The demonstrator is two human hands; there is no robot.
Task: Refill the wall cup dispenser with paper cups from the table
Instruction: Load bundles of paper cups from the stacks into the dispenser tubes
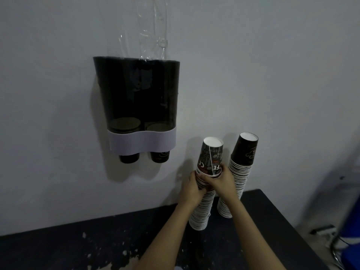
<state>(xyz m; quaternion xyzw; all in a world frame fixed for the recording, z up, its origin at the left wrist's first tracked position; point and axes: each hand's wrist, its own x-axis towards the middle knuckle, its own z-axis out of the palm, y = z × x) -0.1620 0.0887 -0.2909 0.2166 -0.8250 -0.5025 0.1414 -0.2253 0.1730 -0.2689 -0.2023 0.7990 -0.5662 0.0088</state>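
Observation:
A dark wall cup dispenser [136, 94] with a white band hangs on the wall at centre left; two cup bottoms poke out below it. On the black table [78, 246] stand two tall upside-down stacks of paper cups. The nearer stack [202, 207] has a printed cup [211, 154] on top. My left hand [191, 187] grips this stack from the left just below that cup. My right hand [222, 179] wraps around the cup's rim from the right. The second stack [241, 172] stands to the right against the wall.
A clear plastic sleeve [152, 30] hangs on the wall above the dispenser. The table's right edge drops to a floor area with a blue object [350, 221] and cables at the far right. The tabletop paint is chipped near the front.

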